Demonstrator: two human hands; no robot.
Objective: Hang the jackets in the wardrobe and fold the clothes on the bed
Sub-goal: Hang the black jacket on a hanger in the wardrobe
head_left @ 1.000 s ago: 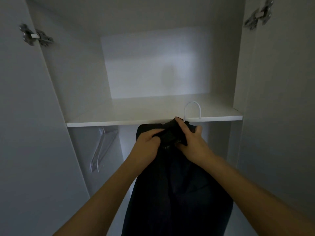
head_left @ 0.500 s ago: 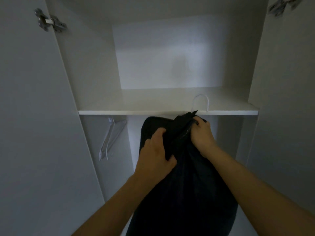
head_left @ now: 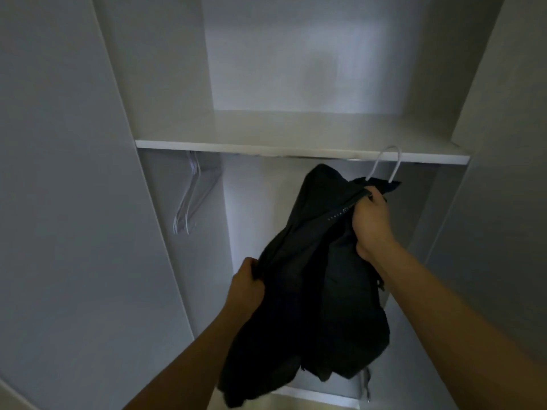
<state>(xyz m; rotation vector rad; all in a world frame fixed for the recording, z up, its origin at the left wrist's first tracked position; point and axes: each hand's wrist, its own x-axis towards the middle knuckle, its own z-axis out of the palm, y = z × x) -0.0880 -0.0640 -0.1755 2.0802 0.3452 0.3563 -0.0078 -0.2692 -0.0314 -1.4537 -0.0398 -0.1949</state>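
Wardrobe [head_left: 74, 202] open, head view; dim light.

Progress: one dark jacket [head_left: 319, 276] is on a white hanger [head_left: 387, 164], held up in the hanging bay just under the shelf [head_left: 296, 149]; the hook reaches up past the shelf's front edge; whether it is over the rail I cannot tell, since only a thin strip of rail [head_left: 319, 157] shows below the shelf; judged not yet hung, as both hands carry the garment. A bunch of spare white hangers [head_left: 189, 199] hangs at the left end of the bay, well apart from the jacket; no other jacket is seen hanging. The bed and the clothes to fold are out of view; nothing can be said of them; that part is presumed left to do.

Fingers: right hand [head_left: 370, 223] is curled tight round the collar region, near the base of the hook; fingers pressed together, wrapped into the fabric; the hanger neck is probably inside this grip, though it is hidden. Left hand [head_left: 247, 282] is lower and to the left, pinching the jacket's left edge in a closed fist; fingertips hidden in the cloth; the fabric runs taut between the two hands.

Jacket body hangs slack below both hands, bunched, lower hem near the bay floor [head_left: 319, 395].
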